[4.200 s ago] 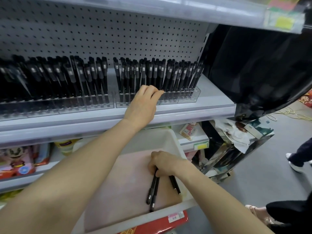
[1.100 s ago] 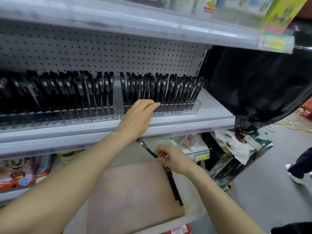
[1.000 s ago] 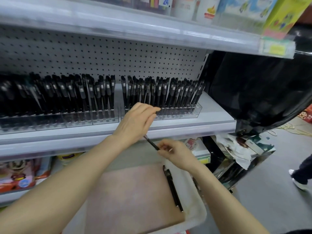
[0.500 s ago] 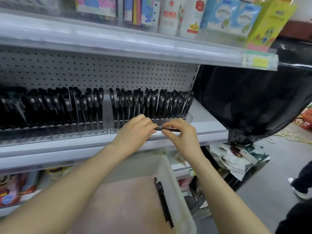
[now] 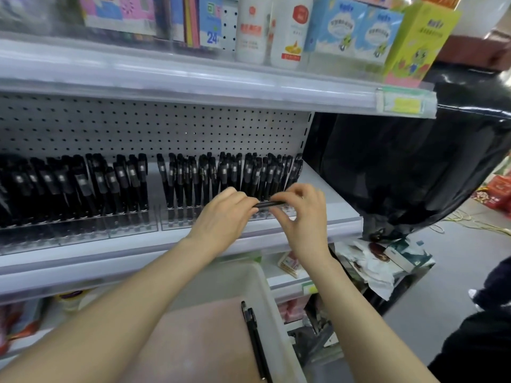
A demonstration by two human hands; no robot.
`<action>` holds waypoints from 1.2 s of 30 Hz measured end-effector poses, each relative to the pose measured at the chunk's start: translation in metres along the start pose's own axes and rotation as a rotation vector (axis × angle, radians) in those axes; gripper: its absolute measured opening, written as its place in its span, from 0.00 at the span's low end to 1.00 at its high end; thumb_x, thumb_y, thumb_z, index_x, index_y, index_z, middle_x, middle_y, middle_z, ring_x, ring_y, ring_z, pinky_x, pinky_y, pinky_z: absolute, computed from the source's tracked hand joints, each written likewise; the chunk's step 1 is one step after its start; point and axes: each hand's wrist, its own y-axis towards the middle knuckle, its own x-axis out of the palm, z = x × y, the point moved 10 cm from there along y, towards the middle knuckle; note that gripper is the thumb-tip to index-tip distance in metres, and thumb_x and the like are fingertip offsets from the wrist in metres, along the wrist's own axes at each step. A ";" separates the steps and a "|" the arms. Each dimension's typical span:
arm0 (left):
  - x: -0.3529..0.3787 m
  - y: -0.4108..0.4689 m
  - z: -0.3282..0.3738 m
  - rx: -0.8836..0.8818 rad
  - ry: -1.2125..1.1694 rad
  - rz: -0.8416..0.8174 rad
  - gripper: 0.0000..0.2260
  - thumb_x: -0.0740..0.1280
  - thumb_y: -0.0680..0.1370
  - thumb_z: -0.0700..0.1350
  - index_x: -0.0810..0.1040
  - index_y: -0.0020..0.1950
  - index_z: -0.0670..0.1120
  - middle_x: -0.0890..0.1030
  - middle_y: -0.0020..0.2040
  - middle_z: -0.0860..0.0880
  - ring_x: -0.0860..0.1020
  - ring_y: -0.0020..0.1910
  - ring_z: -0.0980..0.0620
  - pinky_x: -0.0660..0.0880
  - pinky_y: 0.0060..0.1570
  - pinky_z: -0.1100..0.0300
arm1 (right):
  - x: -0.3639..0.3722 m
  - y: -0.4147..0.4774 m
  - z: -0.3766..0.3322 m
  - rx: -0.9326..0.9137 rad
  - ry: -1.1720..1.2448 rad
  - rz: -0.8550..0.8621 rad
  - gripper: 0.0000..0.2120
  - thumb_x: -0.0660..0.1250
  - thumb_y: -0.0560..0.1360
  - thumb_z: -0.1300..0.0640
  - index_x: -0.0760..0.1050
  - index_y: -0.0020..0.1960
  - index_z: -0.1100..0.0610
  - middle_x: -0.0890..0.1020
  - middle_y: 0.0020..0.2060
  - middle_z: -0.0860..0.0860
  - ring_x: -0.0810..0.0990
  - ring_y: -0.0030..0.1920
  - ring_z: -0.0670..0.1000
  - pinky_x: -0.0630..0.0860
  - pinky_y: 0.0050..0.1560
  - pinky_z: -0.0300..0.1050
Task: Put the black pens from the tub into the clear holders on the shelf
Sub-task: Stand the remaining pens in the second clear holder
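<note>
Spanning the view, one grey shelf (image 5: pixel 343 214) carries two clear holders. The left holder (image 5: pixel 83 234) runs off the frame's left edge. The right holder (image 5: pixel 177 225) is partly hidden behind both hands. Both are packed with upright black pens, too many and too blurred to count.

One black plastic sheet (image 5: pixel 414 167) hangs to the right of the shelf and blocks what lies behind it. Below the shelf sits one pale tub (image 5: pixel 279 335) with a pink liner (image 5: pixel 193 341); its near end is cut off by the bottom edge.

The left hand (image 5: pixel 221 217) curls its fingers over the left end of one held pen (image 5: pixel 266 204). The right hand (image 5: pixel 304 217) pinches the pen's other end between thumb and forefinger, with the remaining fingers loosely spread. This pen lies level, just in front of the right holder.

Two pens (image 5: pixel 254 341) lie side by side in the tub, against its right wall. Two white bottles (image 5: pixel 250 29) stand on the shelf above, among blurred boxes.
</note>
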 end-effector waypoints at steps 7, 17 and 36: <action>-0.003 0.000 -0.003 -0.111 -0.059 -0.022 0.18 0.67 0.79 0.46 0.75 0.67 0.40 0.80 0.52 0.46 0.75 0.51 0.45 0.75 0.52 0.53 | 0.013 -0.002 -0.008 -0.231 -0.166 -0.068 0.04 0.72 0.74 0.62 0.81 0.48 0.59 0.78 0.42 0.53 0.74 0.42 0.54 0.71 0.39 0.46; 0.006 -0.021 -0.017 -0.014 0.164 -0.048 0.17 0.72 0.76 0.39 0.78 0.64 0.38 0.80 0.55 0.44 0.76 0.51 0.44 0.77 0.54 0.53 | -0.010 0.027 0.045 0.233 0.220 0.000 0.06 0.67 0.79 0.55 0.76 0.52 0.57 0.81 0.40 0.46 0.80 0.42 0.44 0.75 0.45 0.33; 0.011 -0.032 -0.019 -0.003 0.146 -0.059 0.20 0.65 0.74 0.32 0.76 0.67 0.38 0.77 0.55 0.42 0.72 0.52 0.44 0.74 0.55 0.53 | 0.036 0.028 0.061 0.369 -0.043 -0.214 0.09 0.66 0.78 0.54 0.80 0.51 0.60 0.79 0.34 0.49 0.76 0.38 0.52 0.70 0.42 0.42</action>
